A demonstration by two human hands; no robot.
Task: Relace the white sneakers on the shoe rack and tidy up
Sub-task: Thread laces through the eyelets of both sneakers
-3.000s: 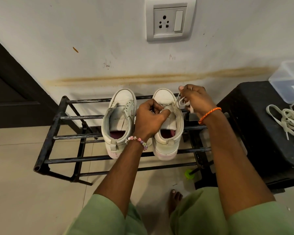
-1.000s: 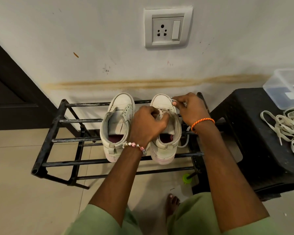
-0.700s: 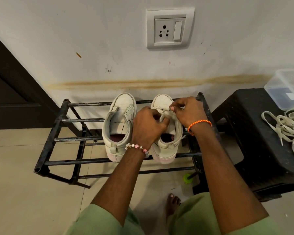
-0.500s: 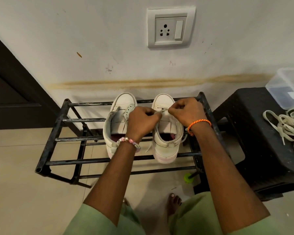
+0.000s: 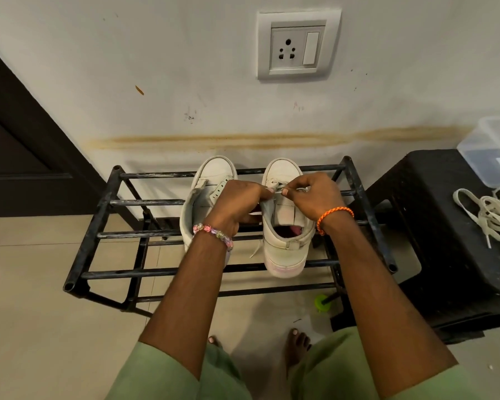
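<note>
Two white sneakers stand side by side on the black metal shoe rack [image 5: 98, 223], toes toward the wall. The left sneaker [image 5: 211, 180] has no lace that I can see. Over the right sneaker [image 5: 283, 232], my left hand [image 5: 237, 203] grips the edge of its eyelet flap and the white lace [image 5: 277, 188] near the toe. My right hand [image 5: 312, 197] pinches the same lace from the other side. A loose lace end [image 5: 256, 249] hangs down beside the shoe's left side.
A black stool [image 5: 433, 226] stands right of the rack, carrying a heap of loose white laces [image 5: 494, 215] and a clear plastic box [image 5: 491, 148]. A green cap [image 5: 321, 302] lies on the floor under the rack. A dark door [image 5: 20, 145] is at left. My bare feet are below.
My right hand has come in from the right of the shoe to meet my left hand above the toe-end eyelets. The left hand has shifted slightly left and forward.
</note>
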